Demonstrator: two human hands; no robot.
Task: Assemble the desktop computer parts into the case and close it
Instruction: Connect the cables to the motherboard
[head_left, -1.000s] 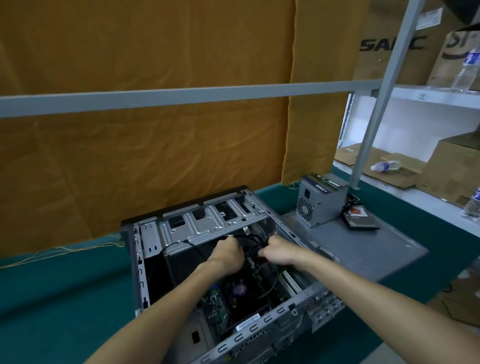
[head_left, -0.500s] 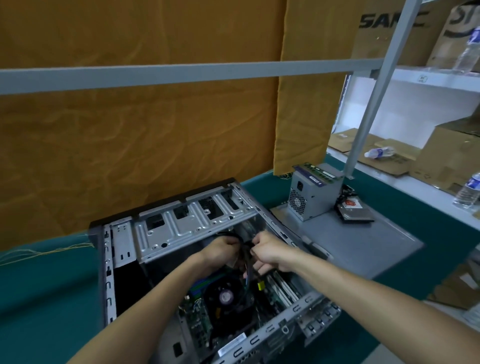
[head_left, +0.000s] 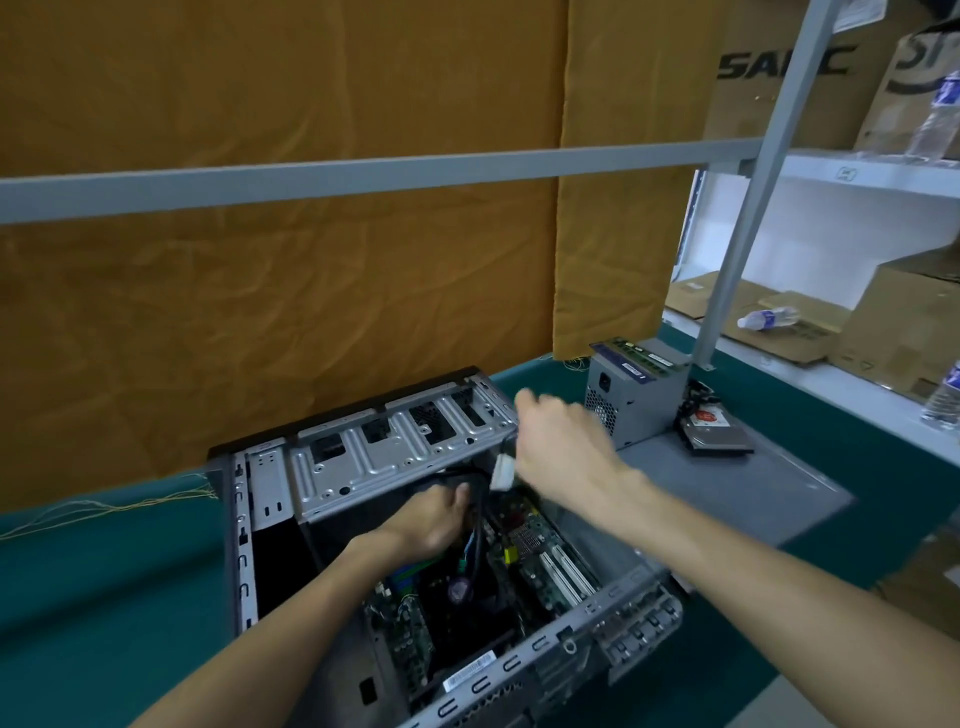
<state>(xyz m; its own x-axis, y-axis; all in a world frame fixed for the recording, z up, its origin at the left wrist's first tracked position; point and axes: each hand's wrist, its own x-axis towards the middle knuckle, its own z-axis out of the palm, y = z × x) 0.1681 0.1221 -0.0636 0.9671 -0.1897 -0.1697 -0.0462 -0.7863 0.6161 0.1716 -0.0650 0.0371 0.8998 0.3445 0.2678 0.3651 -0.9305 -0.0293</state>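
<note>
The open computer case (head_left: 244, 545) lies on its side on the green table, with the motherboard (head_left: 545, 566) and a CPU fan (head_left: 460, 590) inside. My left hand (head_left: 431, 519) is inside the case under the drive cage (head_left: 395, 447) and grips a bundle of black cables (head_left: 475, 525). My right hand (head_left: 561, 452) is raised over the case's right edge, blurred by motion. It holds a white connector (head_left: 501, 472) at the end of the cables.
The grey side panel (head_left: 727, 499) lies flat to the right of the case. On it stand the power supply (head_left: 634, 405), with RAM sticks (head_left: 644, 356) on top, and a hard drive (head_left: 719, 439). A grey rail (head_left: 363, 176) crosses overhead. Shelves with boxes and bottles are at right.
My right hand has lifted up and to the right out of the case, drawing the white connector with it. My left hand stays inside on the cables. The view shifted slightly.
</note>
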